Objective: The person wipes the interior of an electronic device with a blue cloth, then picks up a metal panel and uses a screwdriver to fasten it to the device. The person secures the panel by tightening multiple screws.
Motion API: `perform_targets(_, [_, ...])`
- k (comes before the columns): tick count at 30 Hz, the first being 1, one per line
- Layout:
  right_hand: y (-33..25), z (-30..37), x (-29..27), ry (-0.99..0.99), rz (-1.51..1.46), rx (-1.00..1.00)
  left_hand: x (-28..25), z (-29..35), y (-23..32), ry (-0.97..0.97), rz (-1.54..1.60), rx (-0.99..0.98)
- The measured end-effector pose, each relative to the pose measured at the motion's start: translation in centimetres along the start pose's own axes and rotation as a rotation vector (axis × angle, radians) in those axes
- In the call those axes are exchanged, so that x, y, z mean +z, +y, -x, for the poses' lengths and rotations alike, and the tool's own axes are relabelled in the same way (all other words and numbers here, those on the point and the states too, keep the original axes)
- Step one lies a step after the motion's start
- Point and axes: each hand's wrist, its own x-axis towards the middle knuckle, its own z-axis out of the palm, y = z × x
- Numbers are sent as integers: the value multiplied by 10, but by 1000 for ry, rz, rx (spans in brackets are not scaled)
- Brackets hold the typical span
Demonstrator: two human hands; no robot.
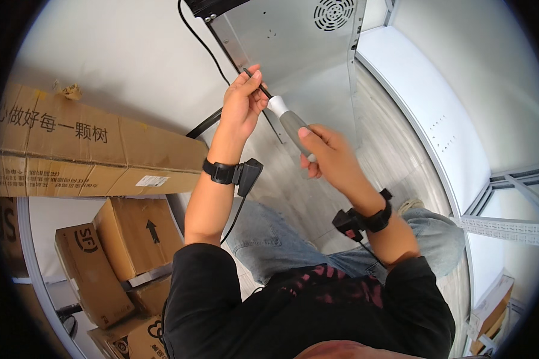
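The right hand (328,151) grasps a screwdriver (279,107) by its grey handle (293,127), while the left hand (242,103) pinches its dark shaft (266,92). The screwdriver slants before a metal case (299,66) (I can't tell whether they touch); a long cardboard box (138,143) lies left.

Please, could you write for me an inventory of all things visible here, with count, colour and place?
Screwdriver: 1, grey, white and dark, in both hands
Metal casing: 1, silver-grey, top centre
Cable: 1, black, left of casing
Long carton: 1, brown, left
Smaller cartons: at least four, brown, lower left
Long panel: 1, white, right
Perforated rail: 1, pale, right
Floor: 1, grey, centre
Jeans: 1 pair, blue, lower centre
T-shirt: 1, black with pink print, bottom
Wrist straps: 2, black, one per wrist
Left hand: 1, bare, around screwdriver's shaft
Right hand: 1, bare, on its handle
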Motion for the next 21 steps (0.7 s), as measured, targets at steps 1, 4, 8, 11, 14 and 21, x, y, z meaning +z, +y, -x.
perform_targets(1, [-1,-1,-13,-4,39,-10,7,2,-2,-7,0,-5])
perform_targets(4, [-23,0,-61,-32,220,28,27,3,-20,-28,32,-14])
perform_targets(8, [-61,11,-139,-21,656,46,74,-13,-62,-146,39,-45])
perform_targets(11, [-71,23,-208,46,779,53,131,-30,-107,-202,8,-113])
perform_targets(14, [-57,38,-279,175,812,93,194,-48,-160,-235,-64,-189])
perform_targets(21, [96,73,-443,276,339,140,303,-84,-321,-419,-351,-269])
